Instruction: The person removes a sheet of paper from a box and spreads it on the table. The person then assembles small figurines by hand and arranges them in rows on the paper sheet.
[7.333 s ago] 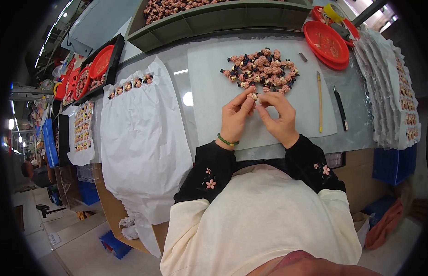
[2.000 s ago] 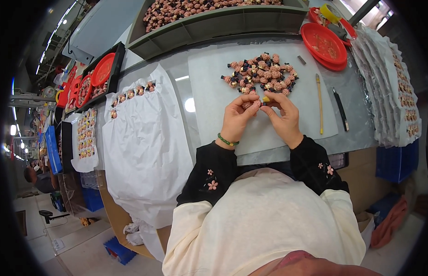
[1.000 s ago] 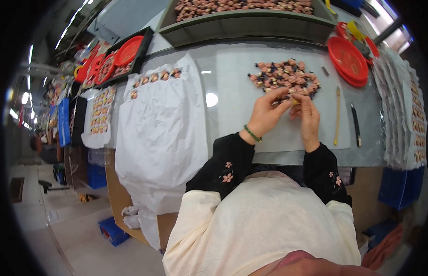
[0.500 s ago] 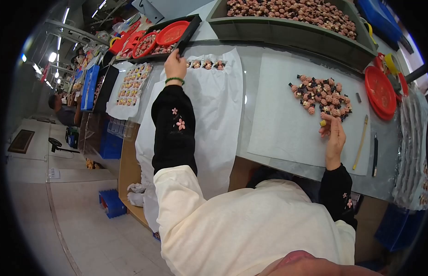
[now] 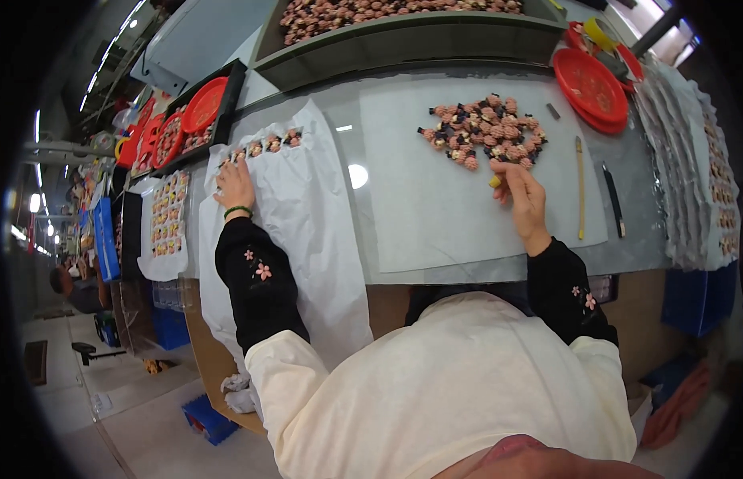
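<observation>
My left hand lies with fingers stretched out on a white sheet, its fingertips beside a row of small pink-and-dark figures at the sheet's far end. My right hand is closed, fingers curled together at the near edge of a pile of small pink knobbly figures with dark parts. A small yellow bit shows at its fingertips; whether it is worn or held is unclear. The pile rests on a white paper.
Behind stands a grey-green bin full of figures. A black tray with red dishes is far left, near a filled sheet. At right lie red plates, a yellow stick, a black pen-like tool and stacked trays.
My left hand has let go of the black tray's edge and come down onto the white sheet. The right hand stays by the pile. The whole view has turned.
</observation>
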### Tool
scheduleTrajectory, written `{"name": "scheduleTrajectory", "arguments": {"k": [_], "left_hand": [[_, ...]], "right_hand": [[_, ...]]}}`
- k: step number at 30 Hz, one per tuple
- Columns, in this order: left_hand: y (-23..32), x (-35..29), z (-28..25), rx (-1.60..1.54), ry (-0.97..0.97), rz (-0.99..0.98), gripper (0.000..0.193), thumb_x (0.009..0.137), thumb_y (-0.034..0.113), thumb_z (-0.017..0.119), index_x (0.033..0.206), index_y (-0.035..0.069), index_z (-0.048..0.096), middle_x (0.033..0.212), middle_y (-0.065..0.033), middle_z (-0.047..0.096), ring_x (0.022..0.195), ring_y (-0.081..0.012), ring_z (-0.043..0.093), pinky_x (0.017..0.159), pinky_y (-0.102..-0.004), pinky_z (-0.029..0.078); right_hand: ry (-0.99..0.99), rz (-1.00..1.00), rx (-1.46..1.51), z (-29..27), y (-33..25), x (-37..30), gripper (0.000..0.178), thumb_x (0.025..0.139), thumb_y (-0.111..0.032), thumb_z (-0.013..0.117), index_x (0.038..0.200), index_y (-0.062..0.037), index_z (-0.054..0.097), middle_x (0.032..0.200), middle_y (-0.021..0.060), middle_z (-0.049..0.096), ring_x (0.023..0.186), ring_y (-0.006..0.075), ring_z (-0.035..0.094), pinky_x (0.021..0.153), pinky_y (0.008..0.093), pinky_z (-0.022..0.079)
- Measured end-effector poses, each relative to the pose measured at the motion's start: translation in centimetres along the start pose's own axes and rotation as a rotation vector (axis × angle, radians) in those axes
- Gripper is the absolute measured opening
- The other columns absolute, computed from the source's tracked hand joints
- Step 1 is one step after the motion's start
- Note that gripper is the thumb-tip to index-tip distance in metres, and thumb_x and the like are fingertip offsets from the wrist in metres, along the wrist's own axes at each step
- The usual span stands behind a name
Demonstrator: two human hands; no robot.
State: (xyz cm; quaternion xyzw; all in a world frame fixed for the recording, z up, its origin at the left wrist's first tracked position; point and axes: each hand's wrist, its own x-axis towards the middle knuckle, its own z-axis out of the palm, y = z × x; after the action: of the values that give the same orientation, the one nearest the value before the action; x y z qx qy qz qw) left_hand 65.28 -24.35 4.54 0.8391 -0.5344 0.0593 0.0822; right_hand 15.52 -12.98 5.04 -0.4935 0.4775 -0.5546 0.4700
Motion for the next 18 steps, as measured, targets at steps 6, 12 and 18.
{"name": "scheduleTrajectory", "arguments": {"k": [6,12,18], "left_hand": [[0.9,-0.1,-0.4,0.164,-0.147,-0.009,0.062,0.086,0.053,0.029,0.132,0.013,0.028,0.139,-0.0107,0.023,0.127,-0.0344,0.020,0.094,-0.0615,0.017],[10.9,-3.8,-5.8,-0.047,0.126,0.324,0.051,0.084,0.041,0.046,0.121,0.007,0.043,0.123,-0.0142,0.045,0.118,-0.0381,0.034,0.095,-0.0542,0.024],[22.6,-13.5,-12.2,-0.835,-0.177,0.694,0.032,0.080,0.024,0.059,0.102,0.001,0.056,0.094,-0.0137,0.061,0.077,-0.0239,0.059,0.069,-0.0281,0.046]], "right_hand": [[0.018,-0.217,-0.346,0.9,-1.2,0.2,0.021,0.083,-0.014,0.055,0.100,-0.0012,0.056,0.079,0.0029,0.055,0.064,0.0083,0.050,0.053,0.0191,0.038],[0.047,-0.501,-0.839,2.1,-1.0,2.1,0.029,0.076,-0.010,0.060,0.103,-0.0037,0.053,0.081,0.0099,0.054,0.065,0.0189,0.052,0.057,0.0278,0.044],[-0.004,-0.454,-0.899,1.6,-0.6,2.4,0.031,0.076,-0.006,0.059,0.105,-0.0020,0.051,0.081,0.0104,0.053,0.071,0.0192,0.055,0.060,0.0276,0.045]]}}
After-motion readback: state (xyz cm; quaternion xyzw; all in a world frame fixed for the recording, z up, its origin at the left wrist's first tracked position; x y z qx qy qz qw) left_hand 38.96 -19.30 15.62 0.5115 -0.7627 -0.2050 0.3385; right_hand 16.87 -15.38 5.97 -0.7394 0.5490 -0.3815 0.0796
